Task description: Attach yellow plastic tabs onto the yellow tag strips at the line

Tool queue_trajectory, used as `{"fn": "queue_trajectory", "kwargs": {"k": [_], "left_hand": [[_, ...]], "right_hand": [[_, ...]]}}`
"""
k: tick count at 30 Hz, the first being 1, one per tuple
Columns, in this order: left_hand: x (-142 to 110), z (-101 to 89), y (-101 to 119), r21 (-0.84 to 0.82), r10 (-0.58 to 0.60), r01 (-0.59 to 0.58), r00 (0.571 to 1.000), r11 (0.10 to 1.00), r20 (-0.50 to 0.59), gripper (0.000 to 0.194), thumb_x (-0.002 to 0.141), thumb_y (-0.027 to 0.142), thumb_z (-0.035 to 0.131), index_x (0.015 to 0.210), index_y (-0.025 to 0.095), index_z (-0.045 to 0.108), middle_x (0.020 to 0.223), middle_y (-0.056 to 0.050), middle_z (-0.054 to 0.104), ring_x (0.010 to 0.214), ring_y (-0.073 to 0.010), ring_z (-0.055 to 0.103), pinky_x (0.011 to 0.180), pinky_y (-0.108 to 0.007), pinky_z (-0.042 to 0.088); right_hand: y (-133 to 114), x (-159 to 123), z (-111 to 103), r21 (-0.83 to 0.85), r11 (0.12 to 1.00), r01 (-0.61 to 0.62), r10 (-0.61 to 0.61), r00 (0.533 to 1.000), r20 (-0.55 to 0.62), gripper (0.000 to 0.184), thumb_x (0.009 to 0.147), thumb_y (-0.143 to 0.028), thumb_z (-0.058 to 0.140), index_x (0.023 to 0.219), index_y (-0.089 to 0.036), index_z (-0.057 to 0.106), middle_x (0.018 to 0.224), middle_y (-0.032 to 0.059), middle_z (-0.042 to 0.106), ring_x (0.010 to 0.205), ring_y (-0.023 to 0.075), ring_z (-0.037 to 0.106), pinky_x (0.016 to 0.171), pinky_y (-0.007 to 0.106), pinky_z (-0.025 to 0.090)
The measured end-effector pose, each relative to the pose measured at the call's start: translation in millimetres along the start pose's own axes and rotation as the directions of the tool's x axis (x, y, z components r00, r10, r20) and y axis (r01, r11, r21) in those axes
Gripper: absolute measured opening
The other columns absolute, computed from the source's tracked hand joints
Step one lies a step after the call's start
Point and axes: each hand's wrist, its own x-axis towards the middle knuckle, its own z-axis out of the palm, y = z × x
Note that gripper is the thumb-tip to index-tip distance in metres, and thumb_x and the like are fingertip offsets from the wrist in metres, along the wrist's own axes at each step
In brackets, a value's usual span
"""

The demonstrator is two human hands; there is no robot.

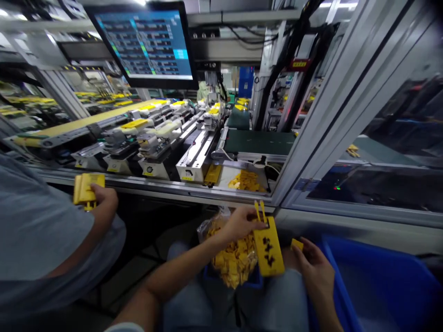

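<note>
Yellow case [270, 251], right of centre in the lower frame, is held at its pronged upper end by my left hand [242, 223]; dark marks show on its face. My right hand [317, 263], lower right, pinches a small yellow piece [296, 244]. Yellow parts [235, 263] fill a clear bag [203, 229] at lower centre; a blue bin [391, 281] stands lower right.

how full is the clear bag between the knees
Filled, not empty: yellow pieces heap up in the clear bag; its depth is hidden.

Pale ledge [224, 174], perhaps metal, under yellow pieces [247, 181] and a yellow case [212, 174].
</note>
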Motion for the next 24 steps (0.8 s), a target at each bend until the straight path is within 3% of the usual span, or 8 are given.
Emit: {"fn": "queue_trajectory", "kwargs": {"k": [2,4,6,9,13,16,21,24], "left_hand": [[-16,20.0,-52,-0.091,-0.219,0.228,0.970,0.969,0.104,0.039,0.057,0.040,0.085,0.081,0.012,0.073,0.074,-0.002,0.069,0.066,-0.0155,0.059,0.061,-0.024,0.045],[-30,37.8,-100,-0.114,-0.335,0.355,0.928,0.928,0.164,0.039,0.053,0.039,0.085,0.079,0.013,0.074,0.072,-0.001,0.068,0.063,-0.0144,0.057,0.058,-0.024,0.041],[-41,50.1,-135,-0.101,-0.369,0.400,0.899,0.911,0.237,0.038,0.055,0.042,0.084,0.078,0.013,0.074,0.072,-0.002,0.068,0.063,-0.0147,0.057,0.058,-0.024,0.040],[-51,57.6,-166,-0.051,-0.405,0.437,0.866,0.898,0.292,0.044,0.061,0.053,0.080,0.075,0.011,0.073,0.070,-0.004,0.068,0.062,-0.0156,0.057,0.057,-0.024,0.040],[-57,60.0,-185,-0.165,-0.483,0.552,0.813,0.817,0.326,0.061,0.057,0.065,0.080,0.083,0.010,0.072,0.078,-0.008,0.070,0.066,-0.0182,0.062,0.058,-0.026,0.044],[-60,60.9,-189,-0.265,-0.504,0.588,0.801,0.764,0.325,0.067,0.051,0.067,0.083,0.085,0.010,0.071,0.082,-0.008,0.070,0.069,-0.0184,0.064,0.063,-0.028,0.049],[-61,58.5,-181,-0.319,-0.500,0.606,0.789,0.729,0.356,0.063,0.054,0.063,0.085,0.086,0.010,0.071,0.081,-0.008,0.070,0.071,-0.0190,0.065,0.066,-0.030,0.051],[-60,57.8,-174,-0.306,-0.487,0.598,0.791,0.741,0.370,0.063,0.056,0.063,0.084,0.085,0.009,0.071,0.082,-0.009,0.070,0.073,-0.0195,0.066,0.068,-0.030,0.052]], "right_hand": [[-1,-4,-2,0.018,1.000,-0.006,0.006,1.000,0.025,0.064,0.064,-0.054,0.081,0.109,-0.011,0.070,0.090,0.0093,0.074,0.080,0.0229,0.069,0.074,0.030,0.056],[-3,-12,-3,-0.015,1.000,-0.005,0.006,0.994,0.105,0.052,0.065,-0.051,0.081,0.097,-0.012,0.073,0.089,0.0098,0.074,0.079,0.0231,0.068,0.076,0.032,0.056],[-4,-20,-3,-0.079,0.996,0.033,-0.016,0.978,0.207,0.041,0.069,-0.048,0.078,0.090,-0.013,0.075,0.089,0.0098,0.075,0.081,0.0240,0.069,0.079,0.035,0.055],[-2,-31,-2,-0.149,0.984,0.093,-0.031,0.926,0.375,0.032,0.074,-0.042,0.073,0.091,-0.015,0.076,0.090,0.0096,0.075,0.084,0.0243,0.069,0.081,0.036,0.054],[4,-38,-2,-0.256,0.965,0.061,0.088,0.841,0.533,0.029,0.071,-0.036,0.074,0.091,-0.015,0.075,0.082,0.0074,0.075,0.076,0.0209,0.069,0.072,0.030,0.054],[11,-40,-2,-0.337,0.937,0.090,0.140,0.788,0.600,0.019,0.072,-0.032,0.073,0.082,-0.016,0.076,0.079,0.0048,0.074,0.073,0.0186,0.067,0.069,0.027,0.051],[21,-44,-1,-0.382,0.913,0.141,0.170,0.719,0.674,0.013,0.076,-0.023,0.072,0.084,-0.017,0.079,0.079,0.0038,0.075,0.073,0.0182,0.067,0.067,0.025,0.048],[21,-46,-2,-0.401,0.893,0.205,0.150,0.704,0.694,0.014,0.077,-0.020,0.071,0.087,-0.019,0.080,0.082,0.0036,0.075,0.075,0.0188,0.067,0.069,0.026,0.049]]}}
